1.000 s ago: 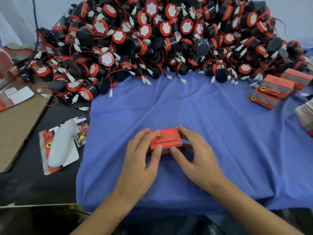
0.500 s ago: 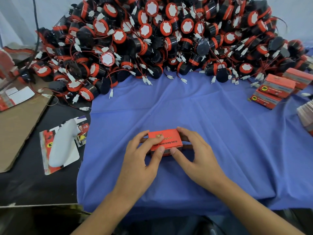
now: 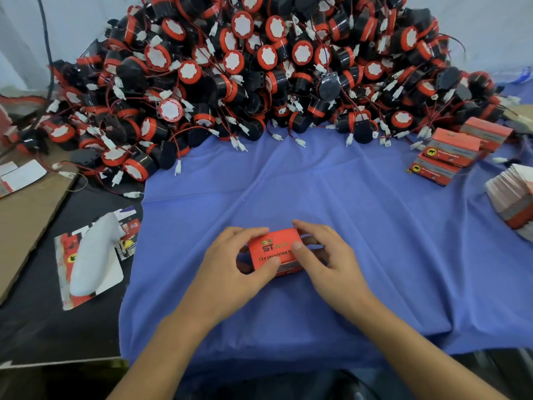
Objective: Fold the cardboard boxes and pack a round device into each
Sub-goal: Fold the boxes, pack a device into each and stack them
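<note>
A small red cardboard box (image 3: 274, 251) with printed lettering sits low over the blue cloth (image 3: 331, 203), tilted a little. My left hand (image 3: 233, 267) grips its left end, thumb on the near edge and fingers curled over the far top. My right hand (image 3: 323, 255) holds the right end, thumb pressed on the printed face and fingers wrapped round the far corner. What is inside the box is hidden. A big heap of round black-and-red devices (image 3: 259, 70) with red wires and white plugs fills the back of the table.
Several folded red boxes (image 3: 450, 151) stand stacked at the right, with a pile of flat box blanks (image 3: 513, 203) at the right edge. On the black surface to the left lie a white moulded object on a card (image 3: 92, 252) and brown cardboard (image 3: 26, 203).
Both hands have closed tighter round the box and tipped it; my right thumb has moved up onto its printed top face.
</note>
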`<state>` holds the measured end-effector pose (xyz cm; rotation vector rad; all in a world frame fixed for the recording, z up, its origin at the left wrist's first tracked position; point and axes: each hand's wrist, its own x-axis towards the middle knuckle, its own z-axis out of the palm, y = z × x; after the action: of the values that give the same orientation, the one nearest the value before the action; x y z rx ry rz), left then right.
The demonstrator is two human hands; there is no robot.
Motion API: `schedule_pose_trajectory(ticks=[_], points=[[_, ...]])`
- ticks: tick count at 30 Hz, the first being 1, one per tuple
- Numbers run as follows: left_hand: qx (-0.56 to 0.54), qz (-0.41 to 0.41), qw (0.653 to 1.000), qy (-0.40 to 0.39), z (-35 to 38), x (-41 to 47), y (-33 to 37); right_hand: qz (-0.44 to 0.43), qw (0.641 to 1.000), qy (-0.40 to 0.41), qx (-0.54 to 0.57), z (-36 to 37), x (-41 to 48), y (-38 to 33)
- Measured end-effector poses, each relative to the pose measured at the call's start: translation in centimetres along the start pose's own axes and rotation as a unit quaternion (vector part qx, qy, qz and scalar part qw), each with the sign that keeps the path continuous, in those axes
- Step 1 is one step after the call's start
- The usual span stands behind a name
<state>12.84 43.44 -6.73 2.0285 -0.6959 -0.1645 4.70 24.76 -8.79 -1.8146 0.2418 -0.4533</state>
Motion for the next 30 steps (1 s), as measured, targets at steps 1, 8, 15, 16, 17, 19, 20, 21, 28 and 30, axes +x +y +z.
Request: schedule_pose_trajectory(ticks=[1, 8, 15, 16, 17, 19, 20, 21, 28, 30], points=[[0.002, 0.003, 1.0, -0.012, -0.2, 0.1, -0.2, -0.006, 1.0, -0.019, -0.007, -0.1, -0.1, -0.1], [-0.046, -0.022, 0.998, -0.045, -0.8, -0.4, -1.4, -0.044, 0.994, -0.091, -0.046, -1.2, -0.1, -0.3], [-0.123, -0.054, 0.991, -0.022, 0.2, -0.2, -1.2, -0.036, 0.997, -0.073, -0.012, -1.1, -0.2, -0.3], [-0.125, -0.06, 0.99, -0.02, 0.5, -0.1, -1.1, -0.024, 0.998, -0.065, -0.001, -1.1, -0.1, -0.3], [-0.126, -0.065, 0.99, -0.015, 0.9, 0.2, -0.9, -0.009, 0.998, -0.054, 0.011, -1.2, -0.1, -0.4], [-0.123, -0.07, 0.99, 0.005, 2.0, 0.9, 0.0, 0.028, 0.999, -0.021, 0.041, -1.2, 0.1, -0.6], [-0.124, -0.068, 0.99, 0.016, 2.7, 1.4, 0.6, 0.044, 0.997, 0.003, 0.067, -1.3, 0.2, -0.8], [-0.129, -0.062, 0.989, 0.027, 3.6, 2.0, 1.3, 0.058, 0.993, 0.032, 0.099, -1.5, 0.4, -1.0], [-0.162, -0.022, 0.985, 0.047, 11.4, 6.8, 6.6, 0.053, 0.937, 0.309, 0.152, -6.5, 3.6, -1.7], [-0.167, -0.008, 0.985, 0.035, 13.7, 8.0, 8.3, 0.059, 0.914, 0.367, 0.163, -8.7, 4.5, -1.5]])
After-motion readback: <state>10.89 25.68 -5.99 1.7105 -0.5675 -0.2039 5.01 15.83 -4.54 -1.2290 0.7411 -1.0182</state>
